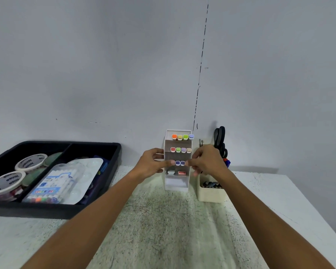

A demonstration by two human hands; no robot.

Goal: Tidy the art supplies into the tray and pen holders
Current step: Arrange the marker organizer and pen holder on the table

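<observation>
Nearest the camera, two bare forearms reach away over a pale speckled table (163, 220) toward a white tiered marker holder (177, 181) standing at the far edge against the wall.

Left hand (153, 164): fingers curled round the holder's left side wall, thumb laid across the front at the third tier, just beside two blue marker caps (180, 163). It grasps the holder.

Right hand (206, 162): fingers curled against the holder's right side, fingertips meeting the front edge at the same tier. It grasps the holder from the opposite side; the lower fingers are partly blurred.

Holder contents: the top tier carries a row of four coloured markers (182, 137), the second tier four more, the third the two blue caps, the lowest a white item and a red one, too small to identify.

Right of the holder, touching or just beside it, stands a cream pen pot (211, 195) with dark pens inside. Black scissors (220, 139) stand upright behind the right hand.

Left side: a black divided tray (113, 152) holds two lidded tubs (30, 162) in its left compartment, and a boxed colour pen set (52, 183) with a white palette (91, 167) in its right compartment.

Room: plain grey wall (105, 65) with a dashed vertical line running down to the table.
</observation>
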